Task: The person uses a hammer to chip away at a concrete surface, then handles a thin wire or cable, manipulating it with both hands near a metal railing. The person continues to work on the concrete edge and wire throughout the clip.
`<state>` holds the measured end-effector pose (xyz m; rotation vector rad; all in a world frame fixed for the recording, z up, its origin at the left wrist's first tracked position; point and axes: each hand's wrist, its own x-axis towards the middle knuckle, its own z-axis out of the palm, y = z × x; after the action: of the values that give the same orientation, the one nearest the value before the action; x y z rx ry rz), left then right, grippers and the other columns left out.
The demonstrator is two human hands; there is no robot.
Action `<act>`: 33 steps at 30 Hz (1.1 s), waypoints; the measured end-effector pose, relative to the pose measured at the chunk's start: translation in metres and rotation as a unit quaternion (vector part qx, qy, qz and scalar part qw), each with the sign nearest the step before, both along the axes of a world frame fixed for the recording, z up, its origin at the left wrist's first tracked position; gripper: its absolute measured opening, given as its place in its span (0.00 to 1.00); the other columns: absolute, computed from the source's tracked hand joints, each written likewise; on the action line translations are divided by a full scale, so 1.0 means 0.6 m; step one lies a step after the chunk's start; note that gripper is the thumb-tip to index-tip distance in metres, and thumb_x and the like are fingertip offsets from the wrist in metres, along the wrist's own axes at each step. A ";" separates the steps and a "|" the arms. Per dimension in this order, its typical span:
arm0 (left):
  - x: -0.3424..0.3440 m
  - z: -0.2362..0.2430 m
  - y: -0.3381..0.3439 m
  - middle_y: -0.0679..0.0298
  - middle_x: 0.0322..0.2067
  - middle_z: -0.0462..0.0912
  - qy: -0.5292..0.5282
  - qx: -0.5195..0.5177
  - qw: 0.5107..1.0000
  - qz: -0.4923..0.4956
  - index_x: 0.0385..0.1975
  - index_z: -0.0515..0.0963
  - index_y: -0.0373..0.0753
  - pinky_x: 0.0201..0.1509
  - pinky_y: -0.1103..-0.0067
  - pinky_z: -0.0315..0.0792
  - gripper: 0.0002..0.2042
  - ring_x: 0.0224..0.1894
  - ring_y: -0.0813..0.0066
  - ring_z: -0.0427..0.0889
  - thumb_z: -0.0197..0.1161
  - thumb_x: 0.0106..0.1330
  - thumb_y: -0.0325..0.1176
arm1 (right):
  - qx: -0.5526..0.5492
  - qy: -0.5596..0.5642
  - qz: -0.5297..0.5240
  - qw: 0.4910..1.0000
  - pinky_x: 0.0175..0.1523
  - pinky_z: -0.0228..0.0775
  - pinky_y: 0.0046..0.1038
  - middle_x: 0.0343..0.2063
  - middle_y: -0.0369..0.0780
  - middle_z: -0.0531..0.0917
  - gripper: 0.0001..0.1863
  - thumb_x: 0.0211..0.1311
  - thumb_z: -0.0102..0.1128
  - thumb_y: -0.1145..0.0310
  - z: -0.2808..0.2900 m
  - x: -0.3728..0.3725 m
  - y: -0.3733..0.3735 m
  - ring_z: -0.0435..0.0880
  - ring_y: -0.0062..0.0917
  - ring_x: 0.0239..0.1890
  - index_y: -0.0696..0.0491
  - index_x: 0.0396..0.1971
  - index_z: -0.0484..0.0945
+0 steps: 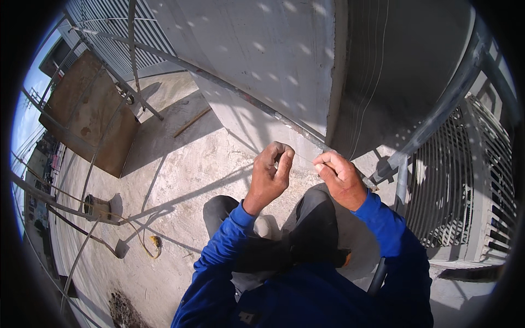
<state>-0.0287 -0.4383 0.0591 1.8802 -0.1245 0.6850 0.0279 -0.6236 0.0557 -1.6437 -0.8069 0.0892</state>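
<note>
A thin pale string (304, 159) runs taut between my two hands, above my bent knees. My left hand (271, 175) pinches one end with thumb and forefinger, its fingers curled. The other side is gripped by my right hand (344, 181), thumb laid over the curled fingers. Beyond my right hand, several fine lines (365, 98) hang loosely in front of the shaded grey wall; whether they join the string I cannot make out. Behind both hands slants a long metal tube (240, 94) of the scaffold, crossing before the pale wall corner (273, 60).
A rusty brown sheet (93, 117) leans among scaffold bars at the left. Near it stand a bucket (97, 206) and a yellow cord (143, 238) on the concrete floor. A wooden stick (191, 122) lies farther off. White louvred panels (445, 180) are at the right.
</note>
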 end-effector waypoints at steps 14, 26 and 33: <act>0.005 -0.019 -0.071 0.56 0.25 0.77 0.040 0.035 0.999 0.005 0.32 0.73 0.32 0.34 0.75 0.70 0.07 0.28 0.72 0.76 0.57 0.67 0.29 | 0.034 0.131 0.011 0.991 0.37 0.72 0.20 0.27 0.37 0.80 0.10 0.64 0.59 0.72 0.008 0.017 -0.016 0.78 0.17 0.28 0.61 0.41 0.76; 0.014 -0.041 -0.119 0.65 0.37 0.80 -0.011 -0.235 0.972 -0.002 0.38 0.79 0.31 0.44 0.82 0.72 0.05 0.39 0.80 0.77 0.62 0.65 0.25 | 0.240 0.363 0.068 0.898 0.37 0.68 0.22 0.28 0.35 0.78 0.10 0.65 0.60 0.68 0.008 0.014 -0.014 0.74 0.17 0.28 0.59 0.39 0.77; 0.016 -0.033 -0.130 0.63 0.36 0.79 -0.059 -0.203 0.977 0.021 0.35 0.78 0.31 0.42 0.82 0.71 0.03 0.38 0.79 0.76 0.61 0.64 0.24 | 0.252 0.376 0.068 0.889 0.36 0.68 0.21 0.27 0.34 0.77 0.09 0.65 0.60 0.68 0.009 0.011 -0.014 0.74 0.16 0.28 0.59 0.38 0.77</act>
<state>-0.0193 -0.5164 0.0393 1.4541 -0.0183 0.7860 0.0346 -0.6323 0.0608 -0.9287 -0.2952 0.5378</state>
